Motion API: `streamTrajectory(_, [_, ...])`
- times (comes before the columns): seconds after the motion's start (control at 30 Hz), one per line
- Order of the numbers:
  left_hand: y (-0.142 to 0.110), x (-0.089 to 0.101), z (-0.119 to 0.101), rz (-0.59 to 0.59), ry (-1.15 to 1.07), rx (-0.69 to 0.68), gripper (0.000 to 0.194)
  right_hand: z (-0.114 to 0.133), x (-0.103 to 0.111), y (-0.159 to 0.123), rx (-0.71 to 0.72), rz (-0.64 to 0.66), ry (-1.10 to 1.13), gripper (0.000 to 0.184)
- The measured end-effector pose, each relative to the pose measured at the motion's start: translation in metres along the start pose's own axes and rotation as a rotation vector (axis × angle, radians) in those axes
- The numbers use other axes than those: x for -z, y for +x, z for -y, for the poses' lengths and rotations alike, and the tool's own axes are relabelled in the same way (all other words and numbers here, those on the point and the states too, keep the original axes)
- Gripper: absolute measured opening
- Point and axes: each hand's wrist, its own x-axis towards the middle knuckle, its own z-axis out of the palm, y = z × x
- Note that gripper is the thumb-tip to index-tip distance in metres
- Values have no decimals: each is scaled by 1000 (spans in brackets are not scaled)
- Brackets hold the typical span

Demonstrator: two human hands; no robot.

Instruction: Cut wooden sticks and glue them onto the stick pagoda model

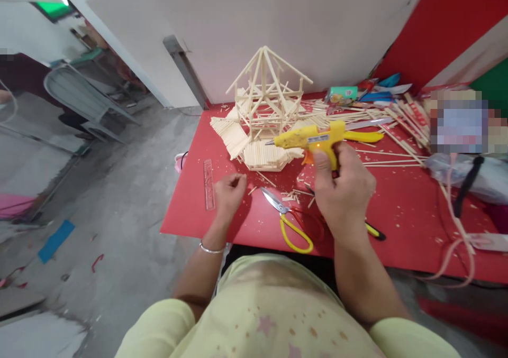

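My right hand grips a yellow hot glue gun, raised over the table with its nozzle pointing left. Behind the gun stands a small house model built of thin wooden sticks, with an open frame roof and slatted panels around its base. My left hand is closed near the table's front left, its fingertips pressed together; whatever they may hold is too small to name. Between my hands lie scissors with one yellow and one red handle. A clear ruler rests left of my left hand.
On the red table, loose wooden sticks and offcuts are scattered. A yellow and black cutter lies at the front edge. Plastic bags and a pink cable crowd the right. A wall stands behind; a chair is leftward.
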Motion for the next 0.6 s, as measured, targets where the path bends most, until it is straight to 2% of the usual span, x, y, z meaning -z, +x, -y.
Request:
streamTrajectory(0.1, [-1,-4,21,138,194,-96,12,-10,10,-7,-60,29,-2,48])
streamTrajectory(0.23, [-2,-9,29,209,325,-158,11,-18,22,-13,-119,14,-12,47])
streamTrajectory(0.33, [-5,-20,24,262,308,-226,15,-21,28,-13,-128,-8,1,47])
streamTrajectory(0.47, [-13,-42,11,407,289,-350,17,-25,30,-12,-134,13,-13,51])
streamTrajectory(0.6, [-17,-58,-3,526,396,-438,18,-31,28,-14,-143,59,-6,51])
